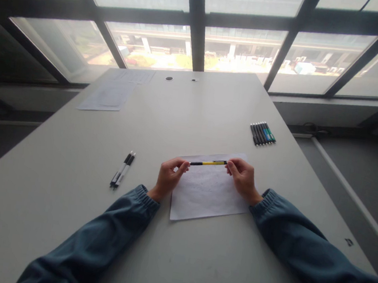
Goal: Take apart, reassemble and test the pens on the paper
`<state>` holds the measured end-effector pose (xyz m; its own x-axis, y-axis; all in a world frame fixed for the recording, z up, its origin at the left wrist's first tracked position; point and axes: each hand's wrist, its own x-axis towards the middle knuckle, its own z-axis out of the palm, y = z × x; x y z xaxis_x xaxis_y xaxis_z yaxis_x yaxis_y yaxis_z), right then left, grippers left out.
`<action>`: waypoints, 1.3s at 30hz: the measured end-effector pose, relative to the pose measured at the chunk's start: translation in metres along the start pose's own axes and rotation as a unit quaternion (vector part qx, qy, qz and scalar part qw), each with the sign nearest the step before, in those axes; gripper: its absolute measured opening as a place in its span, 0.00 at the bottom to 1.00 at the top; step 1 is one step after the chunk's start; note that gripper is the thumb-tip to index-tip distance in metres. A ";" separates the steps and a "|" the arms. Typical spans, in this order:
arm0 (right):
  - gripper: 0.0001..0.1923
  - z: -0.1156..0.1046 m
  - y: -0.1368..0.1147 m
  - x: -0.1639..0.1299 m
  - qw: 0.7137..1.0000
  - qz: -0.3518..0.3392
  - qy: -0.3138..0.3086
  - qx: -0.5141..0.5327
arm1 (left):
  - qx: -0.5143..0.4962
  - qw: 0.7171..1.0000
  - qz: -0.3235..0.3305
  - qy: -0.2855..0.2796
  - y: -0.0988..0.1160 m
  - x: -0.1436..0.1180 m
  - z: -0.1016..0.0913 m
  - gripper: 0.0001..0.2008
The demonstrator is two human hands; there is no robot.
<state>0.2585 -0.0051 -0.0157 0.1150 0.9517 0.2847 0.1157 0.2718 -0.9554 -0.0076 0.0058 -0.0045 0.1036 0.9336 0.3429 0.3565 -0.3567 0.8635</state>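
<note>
Hands met over the middle of the desk [195, 261], each pinching one end of a yellow-and-black pen [209, 163]. The left hand [168, 175] closed its fingertips on the dark end, and the right hand [242, 178] closed on the opposite end near the clip. The pen's long axis ran nearly level from left to right, square across the person's front, raised just above the far edge of a white sheet of paper [207, 193] that lay flat between the two wrists. Neither hand was nearer than the other; the pen spanned the gap between them, with its yellow barrel bare in the middle.

Well to the left, two black-and-white pens [122, 170] lay side by side, apart from the hands. Farther off to the right, a tight row of dark pens [262, 133] rested near the desk edge. More papers [116, 90] sat at the far left corner beneath the windows.
</note>
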 end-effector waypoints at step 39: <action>0.17 0.000 -0.003 0.000 1.000 -0.001 -0.010 0.003 | -0.012 1.000 -0.009 -0.005 0.002 -0.001 0.000 0.19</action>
<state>0.2584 -0.0064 -0.0129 0.0951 0.9537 0.2854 0.1101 0.2749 -0.9552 -0.0067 0.0045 -0.0027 0.1065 0.9405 0.3228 0.3354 -0.3396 0.8788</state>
